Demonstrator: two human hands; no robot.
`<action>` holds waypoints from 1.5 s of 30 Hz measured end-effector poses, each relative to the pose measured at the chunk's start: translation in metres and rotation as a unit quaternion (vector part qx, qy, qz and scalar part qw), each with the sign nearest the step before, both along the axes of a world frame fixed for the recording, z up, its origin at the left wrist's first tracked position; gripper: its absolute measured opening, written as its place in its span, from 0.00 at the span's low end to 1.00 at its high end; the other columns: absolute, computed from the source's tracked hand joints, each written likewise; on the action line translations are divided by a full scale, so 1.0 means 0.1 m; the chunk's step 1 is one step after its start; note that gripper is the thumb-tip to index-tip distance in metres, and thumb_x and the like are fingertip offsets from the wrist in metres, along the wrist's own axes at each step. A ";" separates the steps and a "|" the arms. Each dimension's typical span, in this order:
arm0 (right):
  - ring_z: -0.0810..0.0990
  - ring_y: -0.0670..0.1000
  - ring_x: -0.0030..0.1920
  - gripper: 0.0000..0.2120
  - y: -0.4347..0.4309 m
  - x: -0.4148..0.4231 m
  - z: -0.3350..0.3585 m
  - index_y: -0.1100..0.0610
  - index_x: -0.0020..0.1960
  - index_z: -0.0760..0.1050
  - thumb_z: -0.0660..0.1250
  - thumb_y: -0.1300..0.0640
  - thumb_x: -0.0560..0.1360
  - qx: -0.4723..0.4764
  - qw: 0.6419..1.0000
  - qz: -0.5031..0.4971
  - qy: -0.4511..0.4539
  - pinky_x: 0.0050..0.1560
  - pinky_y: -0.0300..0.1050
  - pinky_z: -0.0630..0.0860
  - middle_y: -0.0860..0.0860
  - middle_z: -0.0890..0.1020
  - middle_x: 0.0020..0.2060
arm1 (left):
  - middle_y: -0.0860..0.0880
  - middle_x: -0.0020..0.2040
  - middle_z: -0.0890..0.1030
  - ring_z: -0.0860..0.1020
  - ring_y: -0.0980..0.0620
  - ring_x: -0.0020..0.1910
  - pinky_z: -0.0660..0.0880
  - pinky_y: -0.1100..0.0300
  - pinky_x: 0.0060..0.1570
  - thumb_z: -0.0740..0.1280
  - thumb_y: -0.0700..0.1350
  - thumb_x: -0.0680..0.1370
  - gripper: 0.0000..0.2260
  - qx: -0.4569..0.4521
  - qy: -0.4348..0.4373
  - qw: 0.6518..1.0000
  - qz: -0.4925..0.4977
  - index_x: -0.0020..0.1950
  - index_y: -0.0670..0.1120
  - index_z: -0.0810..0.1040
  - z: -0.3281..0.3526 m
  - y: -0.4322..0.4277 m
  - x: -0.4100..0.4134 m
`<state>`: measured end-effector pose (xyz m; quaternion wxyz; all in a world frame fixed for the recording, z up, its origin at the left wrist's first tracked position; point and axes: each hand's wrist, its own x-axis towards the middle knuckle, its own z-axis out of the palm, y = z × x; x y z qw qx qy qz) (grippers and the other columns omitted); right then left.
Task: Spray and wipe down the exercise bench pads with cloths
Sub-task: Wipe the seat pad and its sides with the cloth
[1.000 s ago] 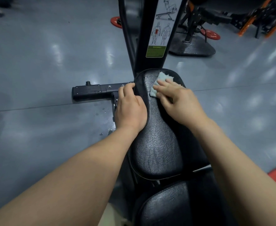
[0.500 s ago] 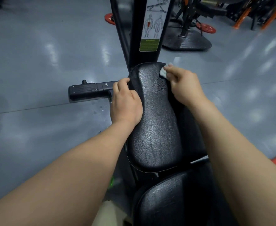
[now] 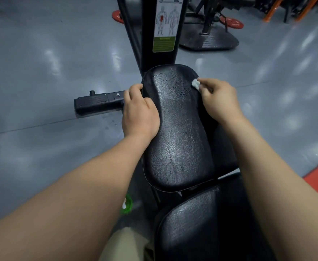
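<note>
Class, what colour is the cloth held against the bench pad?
Pale, whitish cloth; the head view shows it best.

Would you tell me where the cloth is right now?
In the head view, the cloth sits pinched in the right hand at the far right edge of the upper bench pad.

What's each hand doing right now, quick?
Left hand: grips the seat pad at its left edge.
Right hand: pinches the cloth against the pad.

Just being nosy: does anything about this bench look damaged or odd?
Yes: the upper pad looks cracked and worn, with rough speckled patches near its far end, beside the cloth the right hand holds.
</note>
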<state>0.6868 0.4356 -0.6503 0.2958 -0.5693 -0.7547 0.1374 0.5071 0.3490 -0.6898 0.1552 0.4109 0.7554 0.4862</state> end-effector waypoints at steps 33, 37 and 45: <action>0.77 0.57 0.52 0.10 -0.82 0.16 -0.17 0.62 0.52 0.82 0.67 0.69 0.72 0.146 0.985 0.044 -0.082 0.54 0.47 0.70 0.58 0.84 0.51 | 0.46 0.69 0.71 0.75 0.41 0.61 0.71 0.50 0.57 0.56 0.42 0.81 0.16 0.015 -0.010 1.000 0.004 0.68 0.48 0.72 -0.04 0.03 -0.01; 0.80 0.61 0.56 0.09 -0.56 0.02 -0.09 0.62 0.53 0.82 0.65 0.64 0.76 0.108 0.990 0.034 -0.087 0.55 0.53 0.72 0.58 0.84 0.53 | 0.45 0.69 0.71 0.75 0.41 0.61 0.72 0.50 0.57 0.56 0.42 0.81 0.16 0.016 -0.012 1.000 0.001 0.68 0.47 0.72 -0.04 0.02 -0.01; 0.79 0.57 0.55 0.12 -0.99 -0.02 -0.19 0.60 0.55 0.83 0.69 0.68 0.74 0.168 0.978 0.082 -0.096 0.60 0.43 0.70 0.55 0.85 0.53 | 0.44 0.69 0.72 0.76 0.40 0.61 0.72 0.49 0.59 0.57 0.42 0.80 0.16 0.026 -0.023 0.999 -0.001 0.68 0.47 0.73 -0.04 0.02 -0.01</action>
